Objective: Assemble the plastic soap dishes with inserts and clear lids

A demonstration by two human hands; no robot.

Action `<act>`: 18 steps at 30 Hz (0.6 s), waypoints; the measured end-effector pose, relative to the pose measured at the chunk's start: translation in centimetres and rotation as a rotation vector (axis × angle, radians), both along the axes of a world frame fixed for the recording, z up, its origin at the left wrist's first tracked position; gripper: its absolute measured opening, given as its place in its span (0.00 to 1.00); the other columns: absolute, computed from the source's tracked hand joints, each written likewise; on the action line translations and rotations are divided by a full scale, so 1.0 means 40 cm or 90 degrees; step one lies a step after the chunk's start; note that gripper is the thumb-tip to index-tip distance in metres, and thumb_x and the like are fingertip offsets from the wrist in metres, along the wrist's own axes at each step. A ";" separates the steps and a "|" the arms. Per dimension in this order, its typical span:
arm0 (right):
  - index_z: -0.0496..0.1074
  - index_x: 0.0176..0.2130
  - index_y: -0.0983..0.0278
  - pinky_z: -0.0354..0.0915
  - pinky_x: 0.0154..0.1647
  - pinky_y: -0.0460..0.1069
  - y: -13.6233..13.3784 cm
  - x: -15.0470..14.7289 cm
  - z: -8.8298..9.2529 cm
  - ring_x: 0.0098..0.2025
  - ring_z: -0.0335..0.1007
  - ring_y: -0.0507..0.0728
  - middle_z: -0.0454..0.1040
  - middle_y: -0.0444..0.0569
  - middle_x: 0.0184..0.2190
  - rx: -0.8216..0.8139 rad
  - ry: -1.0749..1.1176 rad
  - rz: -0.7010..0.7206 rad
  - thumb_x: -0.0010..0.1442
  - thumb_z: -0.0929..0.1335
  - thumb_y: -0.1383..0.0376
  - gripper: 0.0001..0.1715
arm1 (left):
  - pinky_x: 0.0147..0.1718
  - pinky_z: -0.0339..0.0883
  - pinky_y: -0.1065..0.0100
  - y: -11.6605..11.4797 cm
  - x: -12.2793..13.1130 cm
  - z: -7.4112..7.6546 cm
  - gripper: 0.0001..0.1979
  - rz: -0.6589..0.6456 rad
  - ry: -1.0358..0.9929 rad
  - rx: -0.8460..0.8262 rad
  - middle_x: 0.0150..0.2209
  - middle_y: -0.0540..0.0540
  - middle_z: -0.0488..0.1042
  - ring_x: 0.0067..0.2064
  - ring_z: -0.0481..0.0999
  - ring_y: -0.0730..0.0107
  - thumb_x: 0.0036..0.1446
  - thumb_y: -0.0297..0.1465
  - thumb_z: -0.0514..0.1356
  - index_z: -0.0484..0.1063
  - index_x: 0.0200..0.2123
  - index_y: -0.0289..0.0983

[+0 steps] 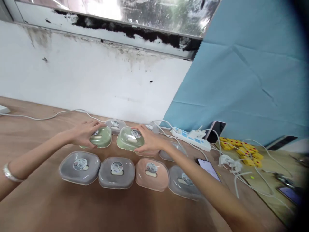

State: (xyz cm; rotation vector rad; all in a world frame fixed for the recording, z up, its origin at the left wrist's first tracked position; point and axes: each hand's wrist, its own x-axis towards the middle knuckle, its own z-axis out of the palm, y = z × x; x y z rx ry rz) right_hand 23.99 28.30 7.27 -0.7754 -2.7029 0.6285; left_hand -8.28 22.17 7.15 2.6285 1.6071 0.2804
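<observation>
My left hand (83, 134) is curled round the left side of a pale green lidded box (104, 138), thumb in front and fingers over the back. A second green box (126, 140), rounded, with a clear lid and round sticker, has my right hand (150, 140) closed on its right side. It looks slightly tilted and overlaps a mostly hidden peach box (147, 153) behind my wrist. In front lies a row of similar boxes: a grey one (72, 172), another grey one (117, 180), a peach one (152, 182) and a grey one (177, 185) partly behind my right forearm.
More grey boxes stand at the back, one between the green ones (116, 128) and one near the cables (154, 129). A white power strip (190, 139), phones (208, 169), white cables and a yellow dotted item (241, 151) lie at right. A white wall (96, 80) bounds the table.
</observation>
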 end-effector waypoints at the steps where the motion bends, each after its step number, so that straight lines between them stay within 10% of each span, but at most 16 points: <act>1: 0.54 0.59 0.61 0.58 0.57 0.62 0.027 -0.032 -0.024 0.58 0.57 0.66 0.57 0.56 0.55 -0.006 -0.018 0.003 0.43 0.76 0.59 0.50 | 0.49 0.61 0.53 0.022 -0.011 -0.027 0.41 0.006 0.020 -0.022 0.50 0.37 0.67 0.50 0.68 0.47 0.40 0.37 0.64 0.59 0.60 0.35; 6: 0.53 0.60 0.62 0.61 0.54 0.61 0.064 -0.129 -0.090 0.55 0.59 0.66 0.56 0.58 0.55 -0.002 -0.079 0.047 0.43 0.76 0.55 0.52 | 0.54 0.56 0.53 0.053 -0.044 -0.097 0.46 0.027 0.103 -0.102 0.55 0.37 0.63 0.56 0.64 0.47 0.42 0.40 0.63 0.50 0.64 0.40; 18: 0.51 0.62 0.64 0.60 0.56 0.61 0.076 -0.139 -0.160 0.56 0.60 0.66 0.56 0.59 0.55 0.025 -0.133 0.091 0.44 0.76 0.56 0.54 | 0.55 0.55 0.56 0.057 -0.081 -0.129 0.47 0.033 0.070 -0.158 0.57 0.39 0.62 0.58 0.62 0.48 0.41 0.42 0.64 0.50 0.64 0.39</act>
